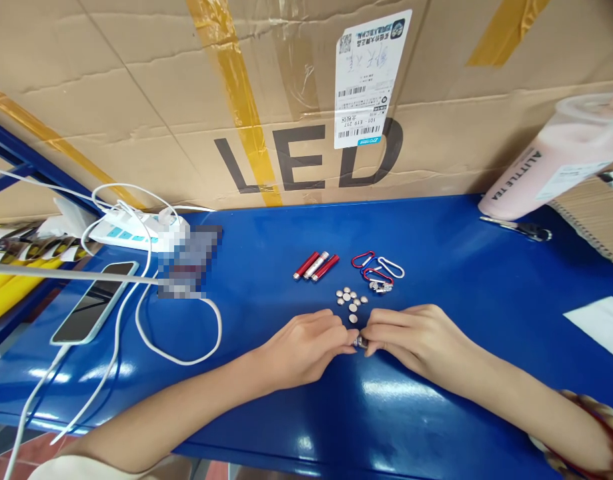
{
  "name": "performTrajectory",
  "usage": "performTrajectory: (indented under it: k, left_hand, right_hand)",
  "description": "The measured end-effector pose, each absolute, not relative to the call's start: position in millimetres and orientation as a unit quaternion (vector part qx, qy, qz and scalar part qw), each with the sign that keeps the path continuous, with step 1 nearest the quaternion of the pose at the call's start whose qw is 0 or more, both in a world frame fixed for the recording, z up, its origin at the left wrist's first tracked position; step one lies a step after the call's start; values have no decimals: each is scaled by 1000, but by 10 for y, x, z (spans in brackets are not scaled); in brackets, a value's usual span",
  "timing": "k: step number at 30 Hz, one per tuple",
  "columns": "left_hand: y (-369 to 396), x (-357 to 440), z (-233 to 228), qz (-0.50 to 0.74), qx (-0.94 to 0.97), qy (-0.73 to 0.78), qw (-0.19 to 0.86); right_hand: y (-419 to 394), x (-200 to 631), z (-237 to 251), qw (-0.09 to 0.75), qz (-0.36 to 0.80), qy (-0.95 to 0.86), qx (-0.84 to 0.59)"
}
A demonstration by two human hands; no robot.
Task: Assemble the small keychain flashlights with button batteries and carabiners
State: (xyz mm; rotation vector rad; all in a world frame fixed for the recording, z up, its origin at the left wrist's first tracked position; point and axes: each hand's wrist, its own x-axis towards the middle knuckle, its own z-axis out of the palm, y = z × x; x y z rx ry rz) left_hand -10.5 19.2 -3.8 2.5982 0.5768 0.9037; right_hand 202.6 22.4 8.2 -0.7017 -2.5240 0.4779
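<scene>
My left hand (309,347) and my right hand (419,337) meet above the blue table. Both are closed, fingertips pinching a small silvery metal piece (360,341) between them. Most of that piece is hidden by the fingers, so its kind cannot be made out. Just beyond the fingertips lie several button cells (347,297) in a loose cluster. Farther back, three short slim metal tubes (316,265), two red and one silver, rest side by side. To their right are several carabiner clips (379,272) in red, blue and silver, with small silver metal parts (381,287) beside them.
A large cardboard box (176,100) stands along the back edge of the blue table (266,300). At left are a phone (93,303), white cables and a power strip (136,227). At right stand a pink drink cup (541,167), a key (516,228) and white paper (601,327).
</scene>
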Motion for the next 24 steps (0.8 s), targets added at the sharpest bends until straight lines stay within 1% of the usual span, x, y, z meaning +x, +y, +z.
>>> performTrajectory:
  k: [2, 5, 8, 11, 18, 24]
  left_hand:
    - [190, -110, -40, 327, 909, 200, 164]
    - [180, -118, -42, 329, 909, 204, 152]
    - [168, -121, -44, 316, 914, 212, 137]
    - [165, -117, -44, 314, 917, 214, 123]
    - [175, -109, -48, 340, 901, 227, 143]
    - [172, -114, -49, 330, 896, 245, 169]
  right_hand:
    - [191, 1993, 71, 243, 206, -907, -276]
    - [141, 1930, 69, 242, 293, -870, -315]
    - [108, 1886, 74, 224, 379, -825, -354]
    - [99, 1878, 69, 207, 425, -798, -375]
    - [138, 1920, 78, 216, 440, -790, -368]
    - [177, 1960, 69, 226, 368, -830, -353]
